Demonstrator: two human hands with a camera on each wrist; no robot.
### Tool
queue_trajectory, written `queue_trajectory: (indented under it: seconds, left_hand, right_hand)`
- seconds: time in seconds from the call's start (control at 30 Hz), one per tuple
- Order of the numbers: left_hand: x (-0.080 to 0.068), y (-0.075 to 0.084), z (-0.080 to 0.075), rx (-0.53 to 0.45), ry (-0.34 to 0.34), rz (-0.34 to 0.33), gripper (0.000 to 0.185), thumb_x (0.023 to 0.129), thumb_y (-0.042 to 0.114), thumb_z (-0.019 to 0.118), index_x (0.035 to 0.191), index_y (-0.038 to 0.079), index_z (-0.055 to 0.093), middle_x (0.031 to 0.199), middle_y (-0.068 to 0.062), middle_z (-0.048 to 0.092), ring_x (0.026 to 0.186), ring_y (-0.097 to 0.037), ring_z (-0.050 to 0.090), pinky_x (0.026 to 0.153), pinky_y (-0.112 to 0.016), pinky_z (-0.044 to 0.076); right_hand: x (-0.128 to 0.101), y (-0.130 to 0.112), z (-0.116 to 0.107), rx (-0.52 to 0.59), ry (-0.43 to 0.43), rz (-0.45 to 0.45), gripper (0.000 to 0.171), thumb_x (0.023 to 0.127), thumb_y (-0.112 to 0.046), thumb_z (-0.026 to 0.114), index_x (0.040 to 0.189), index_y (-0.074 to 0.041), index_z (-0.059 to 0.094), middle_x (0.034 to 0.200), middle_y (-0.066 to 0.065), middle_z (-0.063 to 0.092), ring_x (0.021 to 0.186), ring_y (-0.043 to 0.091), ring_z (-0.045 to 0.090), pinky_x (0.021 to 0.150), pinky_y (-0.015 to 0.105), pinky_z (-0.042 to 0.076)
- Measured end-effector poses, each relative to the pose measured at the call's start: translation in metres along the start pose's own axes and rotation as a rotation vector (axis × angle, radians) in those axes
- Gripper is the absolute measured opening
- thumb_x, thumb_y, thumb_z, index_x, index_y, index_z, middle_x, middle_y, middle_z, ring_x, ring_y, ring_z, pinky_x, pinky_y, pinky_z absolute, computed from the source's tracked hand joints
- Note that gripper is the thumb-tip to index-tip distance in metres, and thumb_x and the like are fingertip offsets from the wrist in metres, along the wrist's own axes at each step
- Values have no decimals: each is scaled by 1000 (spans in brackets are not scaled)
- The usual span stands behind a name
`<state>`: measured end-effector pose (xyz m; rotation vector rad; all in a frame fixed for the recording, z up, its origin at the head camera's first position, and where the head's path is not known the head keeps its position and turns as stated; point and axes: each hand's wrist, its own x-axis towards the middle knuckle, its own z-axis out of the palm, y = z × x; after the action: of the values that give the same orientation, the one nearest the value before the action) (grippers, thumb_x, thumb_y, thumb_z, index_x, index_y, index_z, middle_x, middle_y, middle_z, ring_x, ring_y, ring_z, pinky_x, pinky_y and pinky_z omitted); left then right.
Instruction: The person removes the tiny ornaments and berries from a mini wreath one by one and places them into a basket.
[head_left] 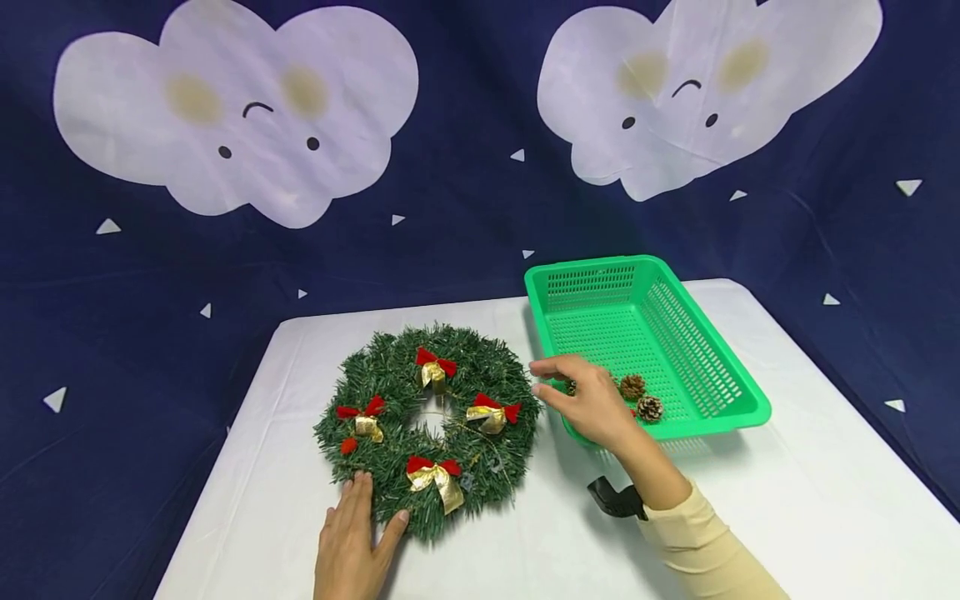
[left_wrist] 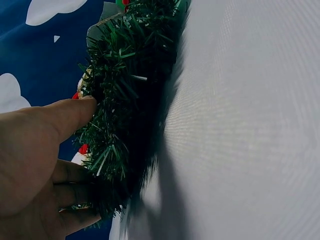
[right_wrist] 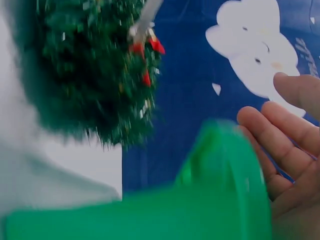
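A green tinsel wreath (head_left: 480, 343) lies flat on the white table, trimmed with several red-and-gold bows (head_left: 436, 481). A small red ball (head_left: 348, 446) sits on its left side. My left hand (head_left: 351, 537) rests at the wreath's lower left edge, fingers extended against the greenery. In the left wrist view, the thumb (left_wrist: 75, 114) lies against the outer needles. My right hand (head_left: 588, 402) hovers over the left rim of a green basket (head_left: 708, 333), between it and the wreath. Its fingers are loosely bent, with nothing between them. In the right wrist view its palm (right_wrist: 295, 185) shows bare.
Several pinecones (head_left: 649, 408) lie in the near end of the basket, partly hidden by my right hand. A black curved piece (head_left: 617, 498) shows at my right wrist. A dark blue backdrop (head_left: 465, 267) with white clouds hangs behind the table (head_left: 255, 500).
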<state>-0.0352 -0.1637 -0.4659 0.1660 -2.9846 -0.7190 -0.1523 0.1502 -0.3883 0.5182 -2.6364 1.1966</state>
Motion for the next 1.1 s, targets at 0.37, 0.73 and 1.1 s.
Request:
queue_trajectory:
  seconds: [0.37, 0.73, 1.1]
  left_hand:
    - [1, 0, -2, 3, -3, 0, 79, 90, 49, 57, 144, -3, 34, 150, -23, 33, 139, -41, 30, 110, -60, 23]
    - [-1, 0, 0, -7, 22, 22, 77, 89, 47, 59, 143, -4, 36, 148, -24, 36, 137, -42, 32, 107, -62, 26]
    - [-2, 0, 2, -6, 52, 30, 77, 88, 46, 60, 142, -3, 37, 148, -23, 37, 137, -42, 34, 107, -61, 27]
  right_hand:
    - [16, -30, 33, 73, -12, -108, 29, 85, -24, 70, 112, -14, 68, 113, 1, 69, 111, 20, 62, 94, 41, 51]
    - [24, -54, 63, 83, -83, -121, 30, 86, -29, 69, 114, -19, 67, 116, -1, 67, 112, 19, 61, 93, 42, 50]
    - [31, -65, 82, 81, -140, -149, 30, 88, -29, 67, 115, -18, 67, 114, -2, 68, 111, 16, 61, 95, 38, 50]
